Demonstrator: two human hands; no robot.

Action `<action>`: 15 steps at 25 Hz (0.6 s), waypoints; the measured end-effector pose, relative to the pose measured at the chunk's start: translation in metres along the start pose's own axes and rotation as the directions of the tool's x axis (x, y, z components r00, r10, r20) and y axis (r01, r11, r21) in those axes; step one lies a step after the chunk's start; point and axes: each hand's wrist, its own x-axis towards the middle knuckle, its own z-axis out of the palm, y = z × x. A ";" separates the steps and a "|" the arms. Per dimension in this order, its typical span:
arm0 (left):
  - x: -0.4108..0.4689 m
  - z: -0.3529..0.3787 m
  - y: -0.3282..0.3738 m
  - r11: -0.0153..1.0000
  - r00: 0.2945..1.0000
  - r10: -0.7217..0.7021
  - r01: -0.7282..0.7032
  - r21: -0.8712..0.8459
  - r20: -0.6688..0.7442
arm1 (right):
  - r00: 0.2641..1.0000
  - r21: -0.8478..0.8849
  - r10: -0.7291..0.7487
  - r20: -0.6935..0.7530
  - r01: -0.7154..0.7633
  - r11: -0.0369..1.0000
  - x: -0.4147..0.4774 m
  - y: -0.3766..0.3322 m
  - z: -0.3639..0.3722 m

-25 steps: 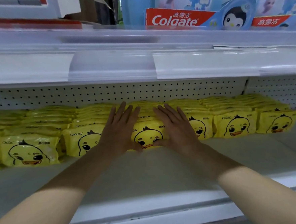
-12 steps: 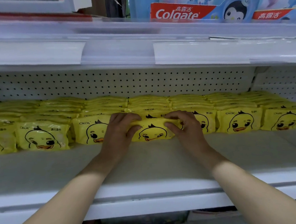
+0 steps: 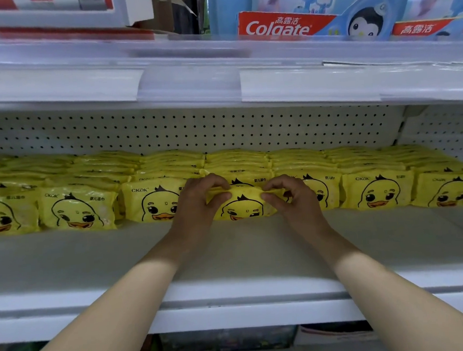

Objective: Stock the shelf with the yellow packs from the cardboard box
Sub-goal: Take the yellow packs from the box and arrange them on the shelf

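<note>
While pinched, the yellow pack (image 3: 240, 203) sits between hands (image 3: 197, 205) (image 3: 295, 201).

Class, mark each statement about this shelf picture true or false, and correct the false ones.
1. The left hand and the right hand both pinch the same yellow pack. True.
2. The packs show a duck face. True.
3. The Colgate box lies beside the packs. False: it sits on the upper shelf above them.
4. The back wall is plain glass. False: it is white pegboard with holes.
</note>
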 end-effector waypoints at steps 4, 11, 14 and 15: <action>0.006 -0.008 0.004 0.998 0.997 0.005 -0.009 0.056 0.073 | 0.998 0.036 0.061 0.007 -0.061 0.998 0.002 0.000 -0.008; 0.009 -0.012 0.014 0.998 0.983 -0.063 0.062 0.010 0.171 | 0.994 0.140 0.035 0.105 -0.050 0.989 0.007 -0.009 -0.013; 0.010 -0.008 0.018 0.997 0.979 -0.073 0.071 0.017 0.189 | 0.991 0.217 0.058 0.118 -0.083 0.973 0.006 -0.008 -0.009; 0.012 -0.008 0.018 0.997 0.978 -0.078 0.076 0.018 0.194 | 0.990 0.229 0.063 0.123 -0.090 0.969 0.006 -0.008 -0.009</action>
